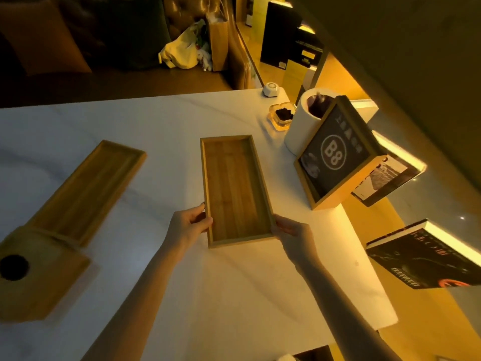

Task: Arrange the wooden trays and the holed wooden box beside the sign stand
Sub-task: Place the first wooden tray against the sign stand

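Observation:
A long empty wooden tray (235, 188) lies lengthwise in the middle of the white table (161, 121). My left hand (188, 226) grips its near left edge, thumb over the rim. My right hand (292, 231) holds its near right corner. The sign stand (335, 155), a wooden frame with a dark "B8" card, stands just right of this tray. A second wooden tray (86, 188) lies at an angle on the left. At its near end stands the wooden box with a round hole (33, 272).
Behind the sign stand are a white cylinder holder (304, 121), a glass ashtray (282, 117) and a small white device (270, 89). Books (426, 259) rest on lit shelves to the right. A sofa and a bag lie beyond the table's far edge.

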### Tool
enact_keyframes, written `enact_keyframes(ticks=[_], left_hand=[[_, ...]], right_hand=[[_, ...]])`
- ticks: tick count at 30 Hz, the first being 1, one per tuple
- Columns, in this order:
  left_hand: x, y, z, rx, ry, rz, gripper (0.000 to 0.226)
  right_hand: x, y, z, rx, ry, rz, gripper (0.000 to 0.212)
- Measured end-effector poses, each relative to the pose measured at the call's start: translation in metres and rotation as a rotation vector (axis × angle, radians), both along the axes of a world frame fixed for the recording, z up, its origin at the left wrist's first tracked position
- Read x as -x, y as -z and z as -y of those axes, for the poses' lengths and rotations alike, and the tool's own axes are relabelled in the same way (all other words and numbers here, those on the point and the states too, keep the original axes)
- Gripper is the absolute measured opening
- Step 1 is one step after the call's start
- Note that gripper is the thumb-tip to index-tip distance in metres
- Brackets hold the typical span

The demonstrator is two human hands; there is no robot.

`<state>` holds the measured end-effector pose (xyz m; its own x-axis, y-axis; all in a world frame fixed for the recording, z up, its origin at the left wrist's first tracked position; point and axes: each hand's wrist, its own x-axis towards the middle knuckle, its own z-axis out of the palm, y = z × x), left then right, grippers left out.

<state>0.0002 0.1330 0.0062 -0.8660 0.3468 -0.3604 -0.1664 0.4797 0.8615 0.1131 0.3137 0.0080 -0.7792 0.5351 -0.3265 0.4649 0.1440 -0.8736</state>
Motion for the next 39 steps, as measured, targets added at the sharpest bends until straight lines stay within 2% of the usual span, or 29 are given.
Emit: enact_keyframes(ticks=[12, 23, 29, 33, 39], left_hand=[[0.028, 0.027, -0.094, 0.029, 0.064, 0.090, 0.045], [0.053, 0.049, -0.124, 0.045, 0.060, 0.146, 0.043], [0.061, 0.058, -0.130, 0.070, 0.090, 0.080, 0.041], [0.062, 0.066, -0.134, 0.184, 0.115, -0.019, 0.041], [0.058, 0.076, -0.140, 0.293, 0.171, -0.156, 0.037]], right_hand=[[0.014, 0.028, -0.073, 0.011, 0.136, 0.102, 0.026], [0.032, 0.054, -0.094, -0.010, 0.172, 0.111, 0.031], [0.042, 0.062, -0.092, -0.148, 0.202, 0.103, 0.032], [0.045, 0.070, -0.089, -0.234, 0.231, 0.121, 0.033], [0.045, 0.082, -0.089, -0.246, 0.279, 0.138, 0.029]])
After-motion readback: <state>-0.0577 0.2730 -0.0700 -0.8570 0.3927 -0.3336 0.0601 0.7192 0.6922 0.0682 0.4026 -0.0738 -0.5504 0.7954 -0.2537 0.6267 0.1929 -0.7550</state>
